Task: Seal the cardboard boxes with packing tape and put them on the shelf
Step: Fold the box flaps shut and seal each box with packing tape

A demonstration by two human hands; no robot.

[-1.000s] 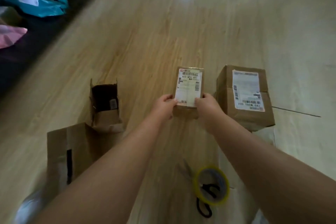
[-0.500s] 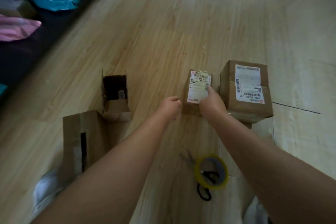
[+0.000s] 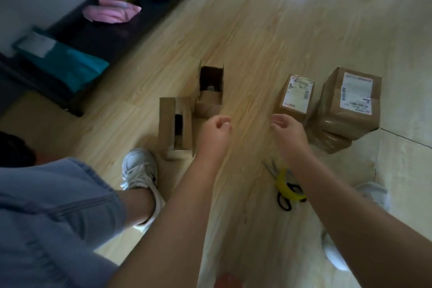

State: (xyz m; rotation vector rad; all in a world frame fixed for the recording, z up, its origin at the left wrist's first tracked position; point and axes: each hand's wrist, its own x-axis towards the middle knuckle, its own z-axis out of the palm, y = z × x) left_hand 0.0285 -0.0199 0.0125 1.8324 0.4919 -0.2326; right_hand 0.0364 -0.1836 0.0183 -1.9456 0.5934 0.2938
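A small sealed box [image 3: 295,98] with a white label stands on the wooden floor, next to a larger labelled box [image 3: 350,103]. Left of them are two unsealed boxes: a small one with open flaps [image 3: 210,91] and a longer one [image 3: 175,124] with a gap in its top. My left hand [image 3: 216,131] and right hand [image 3: 288,131] hover above the floor between the boxes, fingers loosely curled, holding nothing. A yellow tape roll [image 3: 287,186] lies on black-handled scissors [image 3: 284,199], partly hidden by my right forearm.
A low dark shelf [image 3: 105,37] runs along the left, holding teal bags [image 3: 65,63], a pink parcel [image 3: 112,10] and a small box. My left leg and white shoe [image 3: 139,170] stand beside the longer box. Another white shoe [image 3: 336,252] is at the right.
Both hands have let go of the small labelled box and drawn back from it. The view has swung so the shelf and my left leg show.
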